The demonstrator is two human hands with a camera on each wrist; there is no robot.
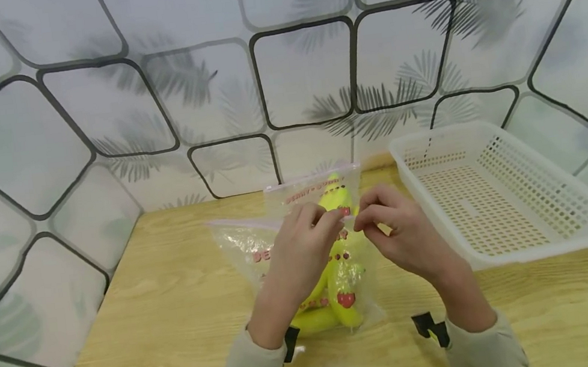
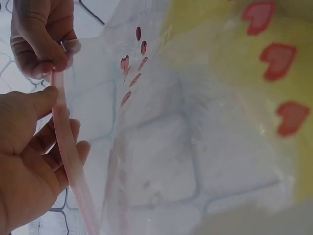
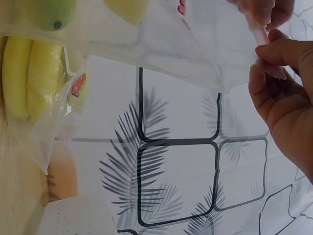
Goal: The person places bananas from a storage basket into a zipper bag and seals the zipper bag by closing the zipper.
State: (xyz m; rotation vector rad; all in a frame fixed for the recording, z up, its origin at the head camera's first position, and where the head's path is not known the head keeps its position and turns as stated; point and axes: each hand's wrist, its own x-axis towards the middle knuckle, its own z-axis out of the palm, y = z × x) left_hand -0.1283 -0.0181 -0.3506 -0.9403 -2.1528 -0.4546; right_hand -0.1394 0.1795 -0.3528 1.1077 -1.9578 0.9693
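A clear zip bag (image 1: 248,255) printed with red strawberries and letters stands tilted before me, yellow bananas (image 1: 342,299) inside it. Its pinkish zip strip (image 2: 73,156) runs along the top edge. My left hand (image 1: 302,252) pinches this strip near its right part, between thumb and fingers. Close beside it, my right hand (image 1: 403,234) pinches the strip's right end, as the right wrist view shows at the thumb and fingertips. The left wrist view shows red heart-shaped prints on the bag over blurred yellow. My left forearm hides part of the bag.
Behind it stands a second printed zip bag (image 1: 295,195), also holding bananas (image 3: 41,78). A white perforated plastic basket (image 1: 431,216) sits at the right on the wooden table (image 1: 176,294). Patterned cloth (image 1: 303,73) surrounds the table at the back and sides.
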